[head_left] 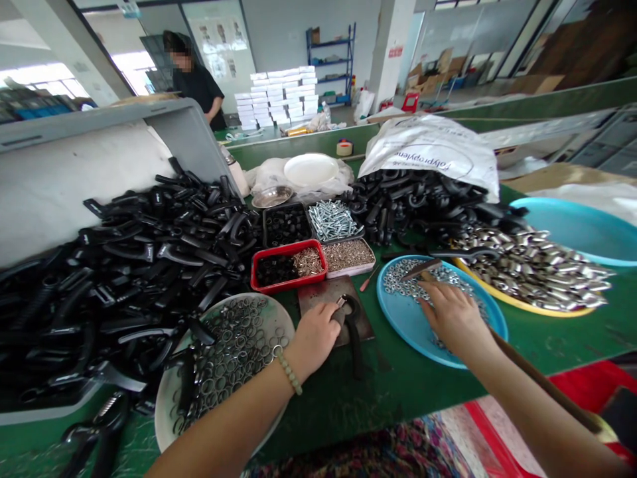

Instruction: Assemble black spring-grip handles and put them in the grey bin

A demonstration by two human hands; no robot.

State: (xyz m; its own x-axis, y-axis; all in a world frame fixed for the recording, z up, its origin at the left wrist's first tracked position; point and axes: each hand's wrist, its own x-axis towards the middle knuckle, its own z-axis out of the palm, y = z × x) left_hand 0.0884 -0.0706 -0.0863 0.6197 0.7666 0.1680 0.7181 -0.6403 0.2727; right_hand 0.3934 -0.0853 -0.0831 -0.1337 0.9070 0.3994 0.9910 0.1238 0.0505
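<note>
My left hand point(314, 337), with a beaded bracelet at its wrist, pinches a curved black plastic handle part point(354, 332) with a small metal piece at its top. That part is over a flat metal plate point(365, 307). My right hand point(455, 312) is above a blue tray point(398, 335) of small metal nuts point(398, 282). Its fingers curl round a hammer point(422, 268) close to the head, and the wooden handle runs back beneath my forearm. The fingertips reach down near the nuts; whether they touch any is hidden.
Metal rings point(239, 345) fill a pale dish at left, beside a grey crate point(199, 133) heaped with black handles. A red tray point(259, 287), bolts point(332, 219) and black clamps point(398, 206) lie ahead. Shiny metal sleeves point(537, 269) are at right. A person point(199, 86) stands beyond the bench.
</note>
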